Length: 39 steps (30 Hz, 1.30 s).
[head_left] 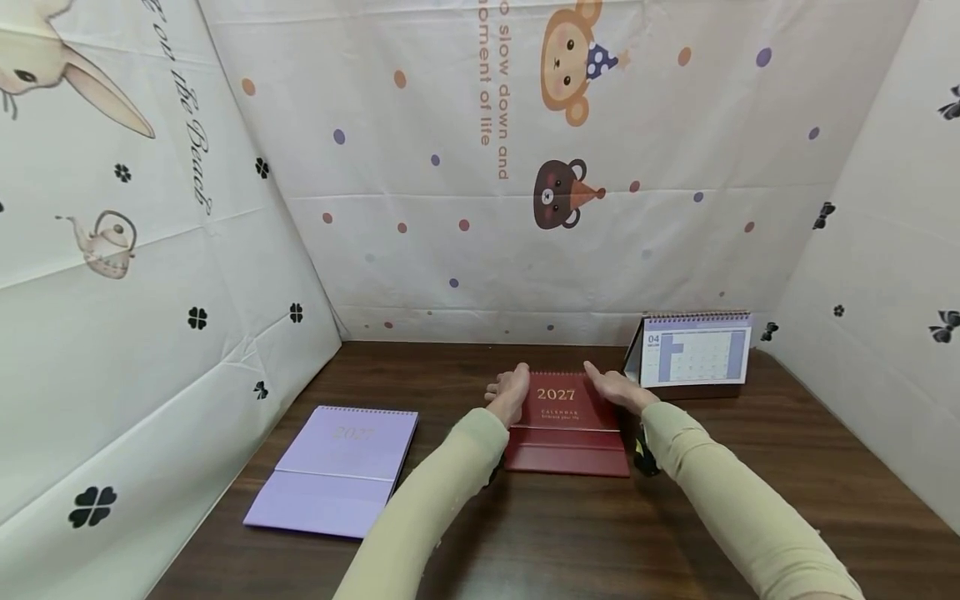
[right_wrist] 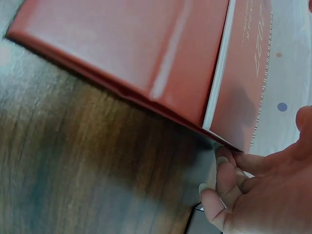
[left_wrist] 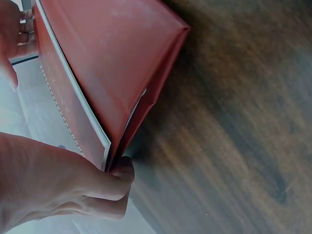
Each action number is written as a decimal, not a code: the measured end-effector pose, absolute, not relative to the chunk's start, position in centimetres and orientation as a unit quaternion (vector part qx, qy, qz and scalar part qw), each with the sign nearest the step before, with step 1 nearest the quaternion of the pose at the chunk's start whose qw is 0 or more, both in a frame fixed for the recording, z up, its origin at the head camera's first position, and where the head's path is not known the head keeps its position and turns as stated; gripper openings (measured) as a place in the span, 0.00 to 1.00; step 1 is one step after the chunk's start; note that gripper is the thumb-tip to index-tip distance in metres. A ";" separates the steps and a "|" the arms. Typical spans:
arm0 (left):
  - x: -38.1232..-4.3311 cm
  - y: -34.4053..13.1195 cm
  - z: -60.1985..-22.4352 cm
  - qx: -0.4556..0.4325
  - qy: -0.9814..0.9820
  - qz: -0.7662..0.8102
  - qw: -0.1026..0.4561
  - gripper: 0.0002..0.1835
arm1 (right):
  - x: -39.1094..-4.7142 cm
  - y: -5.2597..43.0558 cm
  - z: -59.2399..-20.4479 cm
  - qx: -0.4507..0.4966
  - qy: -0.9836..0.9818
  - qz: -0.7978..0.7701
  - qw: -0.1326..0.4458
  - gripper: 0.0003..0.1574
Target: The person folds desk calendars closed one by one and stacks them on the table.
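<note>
Brown table (head_left: 570,533), printed white walls (head_left: 637,258)

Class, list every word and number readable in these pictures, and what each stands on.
"2027": red calendar
"CALENDAR": red calendar
"2027", faint: lilac calendar
"04": standing calendar
"o slow down and", cut off: back cloth
"moment of life", cut off: back cloth
"on the Beach", start cut off: left cloth
Too small: the line under "CALENDAR" and the standing calendar's other print.
</note>
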<state>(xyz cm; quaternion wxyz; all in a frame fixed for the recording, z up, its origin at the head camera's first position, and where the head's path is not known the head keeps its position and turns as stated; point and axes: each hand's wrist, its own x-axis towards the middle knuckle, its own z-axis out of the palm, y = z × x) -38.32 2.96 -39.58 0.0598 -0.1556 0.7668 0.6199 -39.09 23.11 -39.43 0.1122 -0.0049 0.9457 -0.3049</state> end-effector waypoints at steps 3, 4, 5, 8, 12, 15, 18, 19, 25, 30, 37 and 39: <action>-38.1 3.0 -39.9 -0.151 0.778 0.607 0.062 0.24 | -38.9 23.3 -39.8 0.001 0.948 -0.298 0.107 0.50; -38.0 3.0 -40.1 -0.152 0.782 0.602 0.060 0.24 | -38.8 23.3 -39.9 0.002 0.949 -0.299 0.105 0.49; -38.0 3.0 -40.2 -0.152 0.785 0.597 0.058 0.24 | -38.6 23.3 -39.9 0.001 0.950 -0.296 0.101 0.49; -37.8 3.0 -40.5 -0.150 0.795 0.585 0.055 0.25 | -38.3 23.4 -40.0 -0.004 0.954 -0.287 0.087 0.47; -37.6 2.9 -41.0 -0.096 0.848 0.521 0.032 0.28 | -37.8 23.1 -40.2 -0.015 0.970 -0.240 0.035 0.43; -37.7 2.9 -41.6 -0.011 0.927 0.375 -0.018 0.30 | -37.5 22.5 -40.5 -0.037 0.980 -0.195 -0.026 0.41; -38.0 3.0 -42.2 0.056 0.975 0.203 -0.064 0.31 | -37.2 21.8 -41.0 -0.070 0.981 -0.164 -0.076 0.39; -38.0 3.1 -42.5 0.072 0.982 0.159 -0.069 0.31 | -37.1 21.6 -41.3 -0.085 0.980 -0.155 -0.088 0.39; -37.8 3.7 -43.4 0.116 0.991 0.049 -0.040 0.31 | -36.3 20.9 -42.9 -0.144 0.976 -0.112 -0.119 0.35; -37.5 4.0 -43.7 0.126 0.990 0.047 -0.038 0.30 | -36.0 20.2 -43.5 -0.147 0.980 -0.100 -0.092 0.36; -37.9 4.1 -44.8 0.125 0.990 0.058 -0.035 0.31 | -36.2 20.0 -44.1 -0.135 0.985 -0.093 -0.063 0.37; -38.0 4.2 -44.8 0.125 0.990 0.060 -0.036 0.30 | -36.3 20.0 -44.2 -0.131 0.986 -0.089 -0.052 0.37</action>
